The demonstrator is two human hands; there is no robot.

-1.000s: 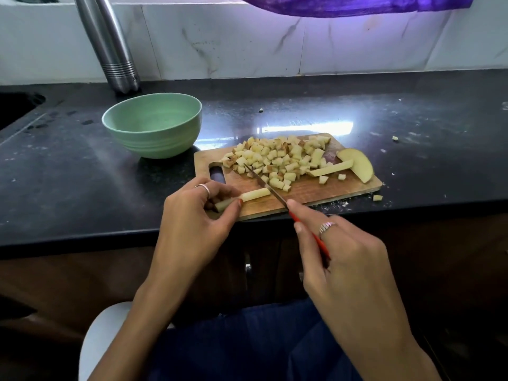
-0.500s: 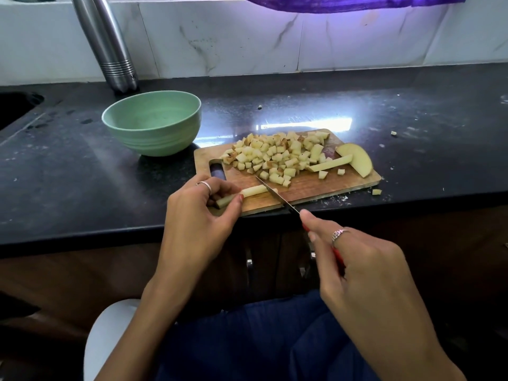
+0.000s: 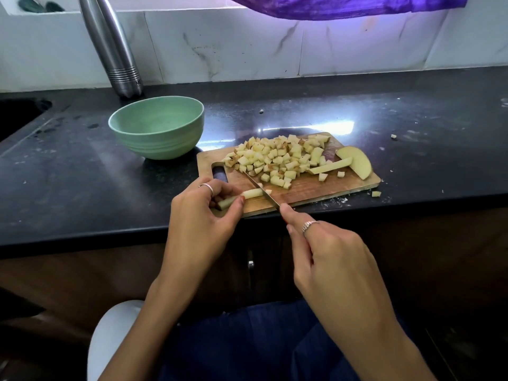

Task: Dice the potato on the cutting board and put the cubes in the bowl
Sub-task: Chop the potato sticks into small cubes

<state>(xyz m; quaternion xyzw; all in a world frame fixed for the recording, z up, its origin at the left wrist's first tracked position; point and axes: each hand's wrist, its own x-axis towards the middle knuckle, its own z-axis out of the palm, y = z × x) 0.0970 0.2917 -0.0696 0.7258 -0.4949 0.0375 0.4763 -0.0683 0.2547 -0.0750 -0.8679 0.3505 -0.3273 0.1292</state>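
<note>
- The pale, skin-edged potato stick (image 3: 248, 194) lies across the near left corner of the rectangular wooden cutting board (image 3: 308, 191), with the knife's thin steel blade (image 3: 261, 189) set across it close to its right end, where a small cut piece sits just beyond the edge.
- The left hand (image 3: 204, 215) pinches the stick's left end between thumb and fingers; the right hand (image 3: 327, 259) is curled round the knife handle (mostly hidden under the palm), forefinger stretched toward the blade.
- Raw potato is firm and stiff but wet, so I judge the thin stick light and apt to slide or roll; holding it well back from the blade, as here, seems the sound grip.
- A heap of small pale potato cubes (image 3: 277, 160) covers the board's far middle; another long strip (image 3: 331, 167) and a rounded end slice (image 3: 357, 162) wait at the right.
- The round pale-green bowl (image 3: 156, 127) stands just beside the board's far left corner, apparently with no cubes in it.
- A few stray bits lie on the black stone counter (image 3: 82, 174); a steel bottle (image 3: 118, 50) stands behind the bowl.
</note>
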